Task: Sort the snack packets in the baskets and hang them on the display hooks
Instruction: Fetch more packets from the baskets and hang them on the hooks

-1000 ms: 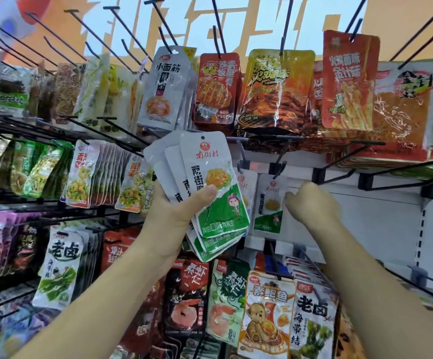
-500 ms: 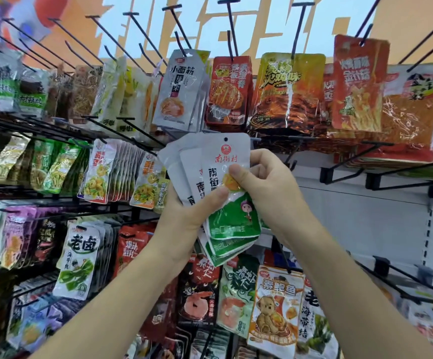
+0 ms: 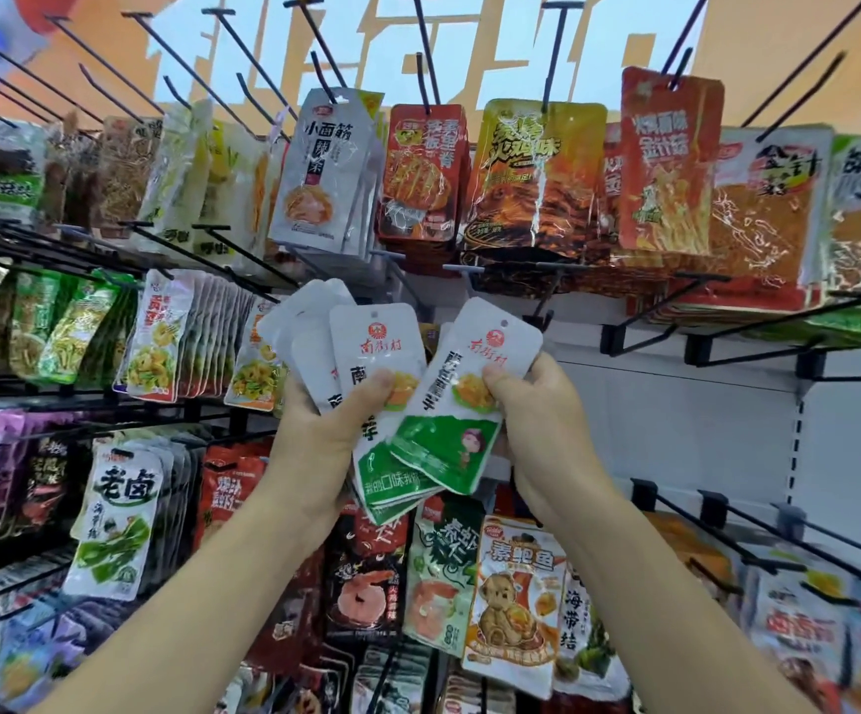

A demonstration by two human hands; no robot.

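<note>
Holding a fanned bunch of white-and-green snack packets [image 3: 366,342] in the left hand [image 3: 315,440], the person pinches one more packet [image 3: 475,353] of the same kind in the right hand [image 3: 547,430]. The left thumb clamps the fan across its front. The right thumb presses on the front of the single packet, whose green lower end overlaps the bunch while its punched top tilts up and away to the right. Both hands are therefore closed around packets, held close together in front of the display wall.

Much of the work looks done. Above both hands the hooks carry thick rows of red and yellow packets [image 3: 536,172], to the left of the left hand the rows are crowded, and below the hands more packets [image 3: 511,600] hang in front. To the right of the right hand the wall is thinner, and several black hooks [image 3: 665,310] stick out there with nothing on them.

The step in hand seems to be separating one packet from the bunch so it can go on a hook. None of the hand-held packets is on a hook yet, so the whole fan remains to be hung, one at a time by the look of it. No basket is in view, so how many packets wait beyond this bunch cannot be told
</note>
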